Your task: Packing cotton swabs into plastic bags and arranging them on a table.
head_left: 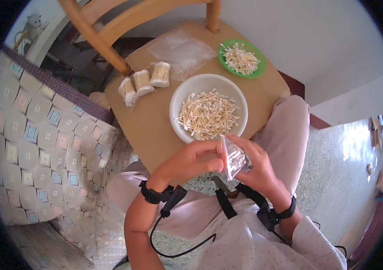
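Note:
Just in front of the white bowl, a small clear zip bag (236, 158) with cotton swabs inside is held between my two hands. My right hand (260, 164) wraps round the bag's body from the right, thumb and fingers on either side. At the bag's pink-lined edge, my left hand (191, 159) has its fingers curled and closed on the plastic; the exact fingertip contact is partly hidden. The white bowl (176, 130) holds a heap of loose cotton swabs (208, 113) with white tips and pale wooden sticks.
Everything stands on a brown board on a wooden chair (155, 130). Three filled swab packs (142, 83) lie at the left. Behind the bowl are flat clear bags (183, 50). A green plate (260, 69) with more swabs sits back right. Patterned fabric (47, 148) hangs at the left.

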`<state>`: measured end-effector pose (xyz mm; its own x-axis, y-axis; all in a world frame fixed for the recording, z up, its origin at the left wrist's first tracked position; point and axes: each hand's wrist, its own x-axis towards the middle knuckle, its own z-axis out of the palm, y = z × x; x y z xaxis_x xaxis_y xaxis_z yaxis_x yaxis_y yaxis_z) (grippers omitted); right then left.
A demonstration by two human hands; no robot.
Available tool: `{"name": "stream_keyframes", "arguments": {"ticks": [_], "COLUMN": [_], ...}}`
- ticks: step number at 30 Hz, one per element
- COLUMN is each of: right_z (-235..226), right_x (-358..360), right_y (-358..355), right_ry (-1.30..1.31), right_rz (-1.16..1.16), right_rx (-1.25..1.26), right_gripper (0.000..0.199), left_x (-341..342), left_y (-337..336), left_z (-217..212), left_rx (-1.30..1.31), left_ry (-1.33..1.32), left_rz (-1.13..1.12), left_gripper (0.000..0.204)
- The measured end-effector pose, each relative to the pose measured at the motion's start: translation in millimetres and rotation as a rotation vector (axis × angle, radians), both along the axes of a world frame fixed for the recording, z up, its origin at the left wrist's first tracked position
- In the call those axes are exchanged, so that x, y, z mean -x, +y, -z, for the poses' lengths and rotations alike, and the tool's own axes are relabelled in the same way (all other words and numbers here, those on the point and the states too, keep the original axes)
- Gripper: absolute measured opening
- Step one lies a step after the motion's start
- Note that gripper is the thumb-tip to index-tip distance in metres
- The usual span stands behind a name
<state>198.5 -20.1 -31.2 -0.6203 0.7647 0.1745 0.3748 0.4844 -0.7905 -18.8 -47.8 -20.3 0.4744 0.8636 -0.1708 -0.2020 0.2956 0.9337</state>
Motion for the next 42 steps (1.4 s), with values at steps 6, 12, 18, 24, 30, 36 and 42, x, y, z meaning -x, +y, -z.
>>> {"name": "stream_keyframes", "arguments": {"ticks": [6, 12, 18, 24, 30, 36, 42], "right_z": [-16.3, -1.6, 29.0, 94.5, 66.9, 77.6, 44.7], "right_x": [46.1, 130.6, 202.2, 202.2, 245.6, 216.8, 194.4], "right_y": [46.2, 183.2, 233.2, 297.0, 233.9, 260.0, 250.8], "right_ry": [0.903, 0.572, 0.353, 0.006, 0.046, -0.326, -0.017], "right_rz": [-0.064, -0.19, 0.221, -0.014, 0.158, 0.119, 0.149], "right_rx": [1.093, 0.852, 0.78, 0.884, 0.912, 0.251, 0.779], "right_gripper": [0.055, 0.039, 0.032, 0.039, 0.061, 0.105, 0.104], "left_x": [60.5, 116.6, 125.3, 107.7, 123.5, 110.7, 111.0], "left_y": [9.4, 4.0, -12.3, 13.5, 18.8, 47.4, 44.3], "left_z": [16.3, 45.6, 61.6, 37.4, 47.1, 44.0, 32.5], "left_rx": [-0.067, -0.215, -0.13, -0.352, -0.384, -0.536, -0.538], "left_ry": [0.141, 0.391, 0.324, 0.465, 0.536, 0.617, 0.772], "left_rz": [-0.762, -1.087, -1.09, -1.15, -1.206, -1.185, -1.119], "left_gripper": [0.027, 0.031, 0.026, 0.019, 0.023, 0.027, 0.055]}}
